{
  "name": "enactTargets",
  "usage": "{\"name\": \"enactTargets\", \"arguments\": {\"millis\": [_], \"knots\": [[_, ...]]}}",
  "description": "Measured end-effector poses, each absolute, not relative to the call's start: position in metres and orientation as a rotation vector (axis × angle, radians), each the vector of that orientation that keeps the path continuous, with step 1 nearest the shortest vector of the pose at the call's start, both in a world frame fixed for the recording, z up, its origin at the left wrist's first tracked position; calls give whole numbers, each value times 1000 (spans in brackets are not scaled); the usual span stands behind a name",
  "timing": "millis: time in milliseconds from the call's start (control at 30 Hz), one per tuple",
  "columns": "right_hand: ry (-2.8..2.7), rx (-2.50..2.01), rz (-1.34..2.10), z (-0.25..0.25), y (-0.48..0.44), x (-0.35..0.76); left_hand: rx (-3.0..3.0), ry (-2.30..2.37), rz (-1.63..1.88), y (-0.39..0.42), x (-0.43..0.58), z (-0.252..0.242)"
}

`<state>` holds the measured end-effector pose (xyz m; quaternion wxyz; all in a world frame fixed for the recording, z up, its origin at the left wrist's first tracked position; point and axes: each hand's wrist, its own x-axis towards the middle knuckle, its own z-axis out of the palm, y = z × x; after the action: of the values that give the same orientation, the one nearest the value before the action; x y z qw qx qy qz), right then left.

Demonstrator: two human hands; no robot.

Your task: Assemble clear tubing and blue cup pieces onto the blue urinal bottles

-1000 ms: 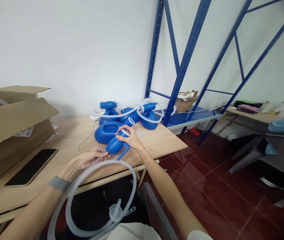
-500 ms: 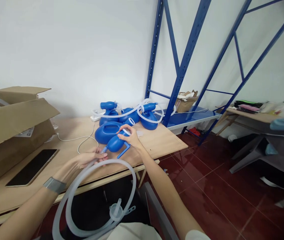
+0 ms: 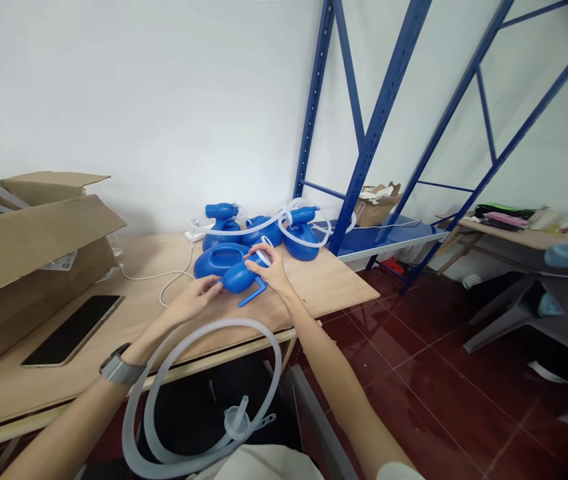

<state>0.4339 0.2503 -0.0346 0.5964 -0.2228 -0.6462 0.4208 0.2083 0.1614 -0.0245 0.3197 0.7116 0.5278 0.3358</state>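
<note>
Blue bulb [image 3: 237, 279] in right hand [image 3: 273, 270], floor [image 3: 389, 347] beyond table edge [image 3: 341, 305]

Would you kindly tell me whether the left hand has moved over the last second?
Yes: judged against the tablet, the left hand has shifted slightly upward in the view.

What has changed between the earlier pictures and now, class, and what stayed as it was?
The left hand moved forward, fingertips at the narrow end of the blue bulb; its wrist turned, exposing more of the watch. The bulb shifted slightly away from the person, toward the nearest jug. Nothing was visibly let go: the right hand still holds the bulb. Phone and cardboard box stayed put.
</note>
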Motion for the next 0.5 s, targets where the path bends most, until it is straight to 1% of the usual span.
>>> {"name": "enactTargets", "arguments": {"millis": [133, 233, 400, 500], "knots": [[-1480, -544, 989, -36, 254, 440, 2060, 1490, 860, 166, 217, -39], [-1470, -530, 995, -39, 258, 442, 2063, 1561, 806, 169, 217, -48], [-1498, -454, 990, -39, 260, 438, 2048, 1420, 755, 176, 221, -41], [-1483, -425, 912, -29, 263, 453, 1939, 1524, 702, 175, 217, -40]]}}
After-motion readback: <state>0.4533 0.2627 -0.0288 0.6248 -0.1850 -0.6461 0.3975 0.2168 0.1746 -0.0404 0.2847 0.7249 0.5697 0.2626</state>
